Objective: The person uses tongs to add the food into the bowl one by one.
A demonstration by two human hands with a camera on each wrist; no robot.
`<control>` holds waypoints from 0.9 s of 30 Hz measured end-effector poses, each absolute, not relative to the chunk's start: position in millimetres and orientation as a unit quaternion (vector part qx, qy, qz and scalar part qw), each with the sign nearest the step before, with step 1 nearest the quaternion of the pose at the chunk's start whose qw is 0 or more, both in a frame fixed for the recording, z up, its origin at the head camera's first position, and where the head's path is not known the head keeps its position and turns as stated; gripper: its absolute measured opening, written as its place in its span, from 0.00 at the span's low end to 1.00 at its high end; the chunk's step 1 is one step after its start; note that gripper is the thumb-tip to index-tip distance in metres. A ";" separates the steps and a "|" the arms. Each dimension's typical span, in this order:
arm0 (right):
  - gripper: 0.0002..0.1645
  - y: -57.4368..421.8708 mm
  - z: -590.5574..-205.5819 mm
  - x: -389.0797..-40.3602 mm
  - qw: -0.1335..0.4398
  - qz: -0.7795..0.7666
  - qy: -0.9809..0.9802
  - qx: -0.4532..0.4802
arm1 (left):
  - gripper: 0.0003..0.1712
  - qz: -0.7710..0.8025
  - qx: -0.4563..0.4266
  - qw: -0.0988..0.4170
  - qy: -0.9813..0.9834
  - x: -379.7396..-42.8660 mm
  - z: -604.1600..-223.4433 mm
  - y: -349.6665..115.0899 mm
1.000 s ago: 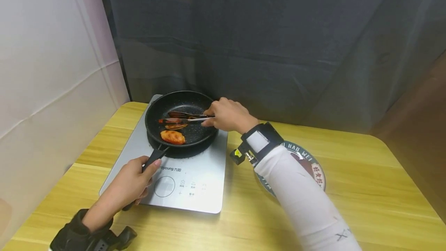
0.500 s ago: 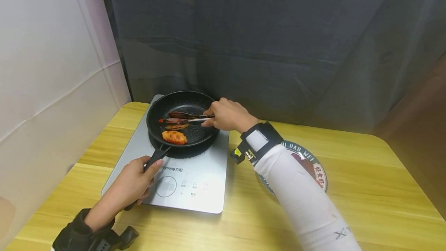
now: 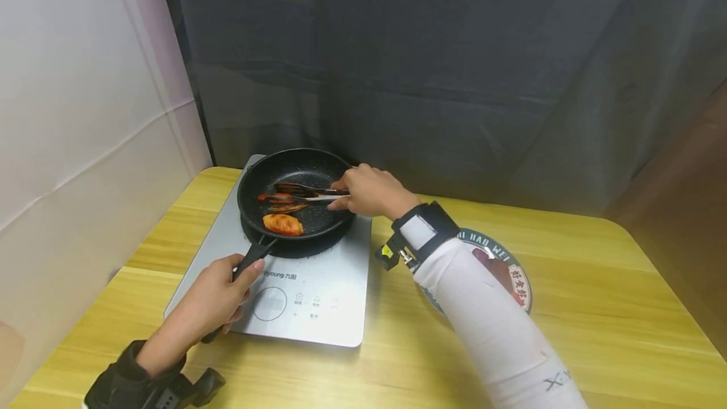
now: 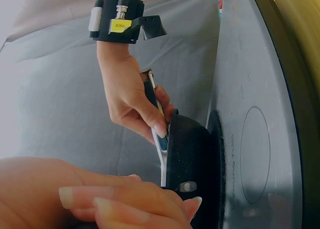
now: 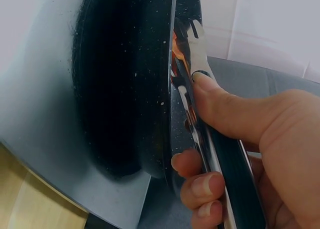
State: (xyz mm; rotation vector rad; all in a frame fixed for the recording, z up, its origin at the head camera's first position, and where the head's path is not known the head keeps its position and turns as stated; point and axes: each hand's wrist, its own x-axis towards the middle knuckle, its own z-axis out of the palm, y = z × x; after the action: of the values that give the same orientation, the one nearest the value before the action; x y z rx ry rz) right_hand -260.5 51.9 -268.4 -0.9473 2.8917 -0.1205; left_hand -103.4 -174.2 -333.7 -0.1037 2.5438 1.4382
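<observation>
My left hand (image 3: 218, 292) grips the black handle (image 3: 250, 260) of a speckled frying pan (image 3: 335, 223), which sits on a silver induction cooker (image 3: 335, 270). At the pan's right rim, my right hand (image 3: 375, 189) holds metal tongs (image 5: 220, 159) with dark grips, thumb on one arm and fingers curled round the other. The tongs reach low into the pan, their tips over orange-red food that they partly hide. A browned chicken wing (image 3: 283, 225) lies nearer the handle, apart from the tongs. Another browned piece (image 3: 288, 209) shows just below the tongs.
A round plate (image 3: 479, 237) with a lettered rim and dark red food on it stands right of the cooker, partly behind my right sleeve (image 3: 483, 314). A dark cloth (image 3: 426, 68) hangs behind the wooden table (image 3: 596, 283), a white one (image 3: 85, 112) to the left.
The tongs and my right hand have dipped very slightly, and the tongs' arms look closer together. My left hand, the pan and the nearer wing stay where they were.
</observation>
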 end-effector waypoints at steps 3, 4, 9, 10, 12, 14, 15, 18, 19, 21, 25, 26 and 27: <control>0.30 53.5 -269.3 -260.0 0.045 -0.041 0.948 -0.311 | 0.21 0.490 -0.032 0.108 0.864 -103.2 -334.5 -174.4; 0.30 54.0 -269.5 -259.9 0.043 -0.041 0.949 -0.311 | 0.21 0.491 -0.032 0.108 0.864 -103.1 -334.7 -174.6; 0.30 56.0 -270.4 -258.4 0.041 -0.038 0.951 -0.303 | 0.21 0.490 -0.030 0.108 0.864 -103.1 -334.9 -175.5; 0.31 56.3 -270.5 -258.2 0.039 -0.036 0.952 -0.302 | 0.21 0.491 -0.031 0.108 0.864 -103.2 -334.8 -175.7; 0.31 56.7 -270.7 -257.5 0.036 -0.035 0.952 -0.301 | 0.21 0.492 -0.033 0.108 0.863 -103.0 -334.6 -176.2; 0.31 56.9 -270.7 -256.9 0.031 -0.035 0.952 -0.302 | 0.20 0.494 -0.035 0.109 0.862 -102.7 -334.6 -176.8; 0.31 56.8 -270.6 -256.3 0.029 -0.035 0.952 -0.302 | 0.20 0.494 -0.036 0.109 0.862 -102.4 -334.7 -177.2; 0.32 56.8 -270.2 -255.4 0.026 -0.039 0.952 -0.301 | 0.20 0.498 -0.038 0.113 0.859 -101.9 -335.4 -178.6; 0.32 56.8 -269.9 -255.0 0.024 -0.040 0.953 -0.300 | 0.20 0.499 -0.039 0.114 0.858 -101.9 -335.7 -179.2; 0.32 57.1 -268.7 -253.7 0.017 -0.043 0.953 -0.299 | 0.20 0.500 -0.041 0.115 0.857 -102.0 -336.4 -180.1; 0.30 58.6 -264.3 -249.5 0.003 -0.053 0.951 -0.304 | 0.20 0.500 -0.043 0.113 0.858 -102.9 -337.7 -181.9; 0.30 59.1 -263.0 -248.1 0.000 -0.055 0.951 -0.305 | 0.20 0.499 -0.044 0.113 0.858 -103.1 -337.9 -182.2; 0.30 59.9 -261.7 -246.5 -0.002 -0.056 0.950 -0.306 | 0.20 0.499 -0.044 0.113 0.858 -103.3 -338.1 -182.5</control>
State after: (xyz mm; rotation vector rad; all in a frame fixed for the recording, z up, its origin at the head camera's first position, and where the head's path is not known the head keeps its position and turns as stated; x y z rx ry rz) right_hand -246.5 59.9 -261.7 -0.9615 2.9899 -0.1763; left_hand -103.3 -182.5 -338.1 -0.1278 2.5175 1.4639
